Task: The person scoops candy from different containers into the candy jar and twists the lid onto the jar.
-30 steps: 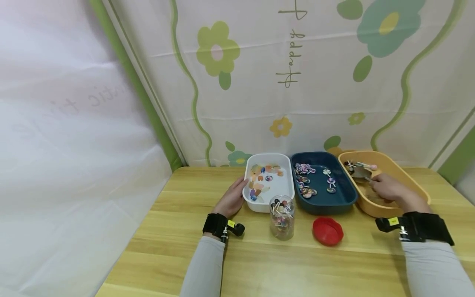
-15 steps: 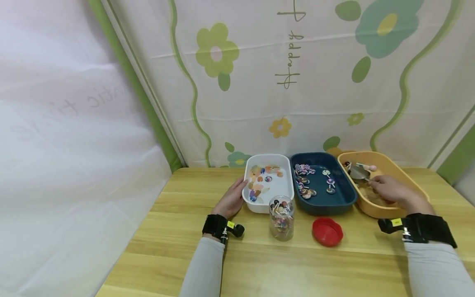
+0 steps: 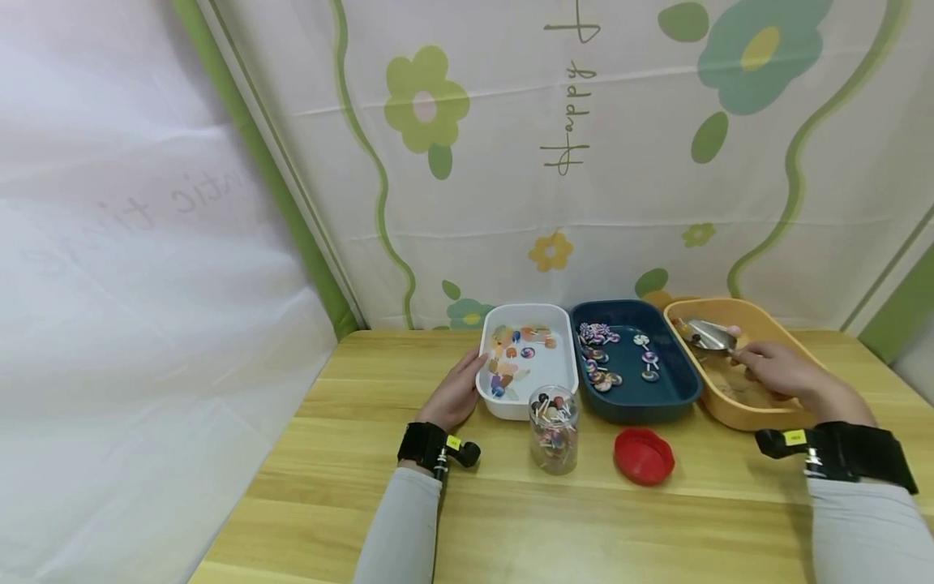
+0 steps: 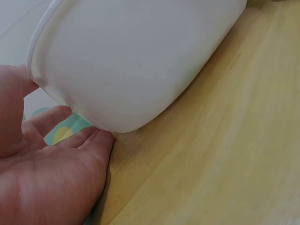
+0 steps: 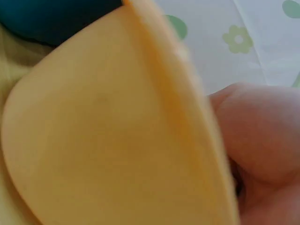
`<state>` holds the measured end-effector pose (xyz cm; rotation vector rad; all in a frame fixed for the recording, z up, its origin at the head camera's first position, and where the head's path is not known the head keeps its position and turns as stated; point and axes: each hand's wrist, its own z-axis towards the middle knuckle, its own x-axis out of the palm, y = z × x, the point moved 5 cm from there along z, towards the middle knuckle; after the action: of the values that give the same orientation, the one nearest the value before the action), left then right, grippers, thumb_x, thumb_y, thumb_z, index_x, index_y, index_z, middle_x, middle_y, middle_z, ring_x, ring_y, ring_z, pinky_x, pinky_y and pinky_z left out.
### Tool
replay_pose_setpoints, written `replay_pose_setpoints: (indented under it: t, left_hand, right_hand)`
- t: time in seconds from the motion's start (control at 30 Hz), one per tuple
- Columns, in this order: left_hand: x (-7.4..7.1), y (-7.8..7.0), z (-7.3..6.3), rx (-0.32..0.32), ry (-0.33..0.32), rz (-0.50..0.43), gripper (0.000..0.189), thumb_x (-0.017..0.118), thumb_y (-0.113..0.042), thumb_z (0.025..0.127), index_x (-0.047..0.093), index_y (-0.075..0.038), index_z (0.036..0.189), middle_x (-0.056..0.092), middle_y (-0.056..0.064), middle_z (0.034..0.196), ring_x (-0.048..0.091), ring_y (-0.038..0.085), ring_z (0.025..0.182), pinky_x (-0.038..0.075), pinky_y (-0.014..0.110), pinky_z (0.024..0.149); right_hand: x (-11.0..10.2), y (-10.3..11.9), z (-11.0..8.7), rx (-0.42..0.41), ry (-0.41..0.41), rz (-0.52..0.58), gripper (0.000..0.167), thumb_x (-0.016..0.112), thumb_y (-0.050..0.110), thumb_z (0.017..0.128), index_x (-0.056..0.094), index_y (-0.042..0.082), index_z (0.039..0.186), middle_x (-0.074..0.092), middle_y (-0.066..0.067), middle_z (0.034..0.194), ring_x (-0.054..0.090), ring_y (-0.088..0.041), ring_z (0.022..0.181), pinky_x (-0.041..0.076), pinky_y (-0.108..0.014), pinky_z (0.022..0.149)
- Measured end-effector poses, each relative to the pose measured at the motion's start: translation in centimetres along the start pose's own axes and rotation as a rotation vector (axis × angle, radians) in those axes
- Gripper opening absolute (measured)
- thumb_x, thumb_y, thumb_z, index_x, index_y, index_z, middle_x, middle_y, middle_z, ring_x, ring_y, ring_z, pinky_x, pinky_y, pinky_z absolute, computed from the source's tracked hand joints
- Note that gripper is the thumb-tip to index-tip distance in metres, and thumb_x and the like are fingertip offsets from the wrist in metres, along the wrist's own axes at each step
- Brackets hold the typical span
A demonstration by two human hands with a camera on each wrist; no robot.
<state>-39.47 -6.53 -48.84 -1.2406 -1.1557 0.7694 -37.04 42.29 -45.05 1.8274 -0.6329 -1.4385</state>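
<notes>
My left hand rests at the left side of a white bin. In the left wrist view its thumb is at the rim and its fairly straight fingertips are right at the lower wall. My right hand grips the handle of a metal scoop inside a yellow bin, whose far left corner holds small lollipops. The scoop's bowl lies at these lollipops. In the right wrist view the bin's wall hides the scoop and most of the hand.
A dark blue bin with swirl lollipops stands between the other two. In front are a clear jar filled with small lollipops and a red lid. A printed curtain hangs behind the wooden table.
My right hand and the scoop have shifted slightly right within the yellow bin, and the scoop's bowl has turned, its shiny inside showing more. My left hand stays at the white bin.
</notes>
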Motion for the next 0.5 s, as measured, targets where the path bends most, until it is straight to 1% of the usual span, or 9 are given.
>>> replay_pose_setpoints:
  t: [0.1,0.27,0.4,0.5]
  left_hand:
    - [0.0,-0.1,-0.1,0.002,-0.005,0.004,0.055,0.041,-0.031,0.113,0.025,-0.016,0.164,0.023,0.01,0.169,0.025,0.025,0.153,0.021,0.043,0.125]
    - [0.0,0.0,-0.1,0.008,-0.003,0.007,0.056,0.04,-0.029,0.113,0.024,-0.013,0.164,0.023,0.011,0.169,0.025,0.025,0.153,0.021,0.043,0.125]
    - [0.0,0.1,-0.1,0.001,-0.001,0.008,0.056,0.04,-0.029,0.113,0.023,-0.012,0.164,0.023,0.011,0.169,0.025,0.025,0.153,0.022,0.042,0.125]
    - [0.0,0.0,-0.1,-0.007,-0.012,0.008,0.055,0.041,-0.03,0.113,0.025,-0.014,0.163,0.025,0.01,0.168,0.027,0.024,0.152,0.023,0.042,0.125]
  right_hand:
    - [-0.3,-0.3,-0.1,0.001,0.017,0.029,0.052,0.028,0.028,0.114,0.043,-0.02,0.128,0.048,-0.002,0.073,0.03,-0.006,0.045,0.035,-0.026,0.043]
    - [-0.6,-0.4,-0.2,-0.018,0.025,0.055,0.048,0.028,0.031,0.114,0.046,-0.012,0.122,0.043,0.0,0.07,0.033,-0.008,0.048,0.035,-0.026,0.044]
    - [-1.1,0.6,-0.7,-0.086,-0.001,0.076,0.046,0.028,0.032,0.115,0.047,-0.01,0.122,0.041,0.001,0.069,0.033,-0.009,0.048,0.032,-0.03,0.04]
    - [-1.6,2.1,-1.2,-0.143,-0.02,0.112,0.042,0.03,0.032,0.115,0.051,-0.005,0.115,0.04,0.0,0.068,0.029,-0.012,0.048,0.028,-0.035,0.039]
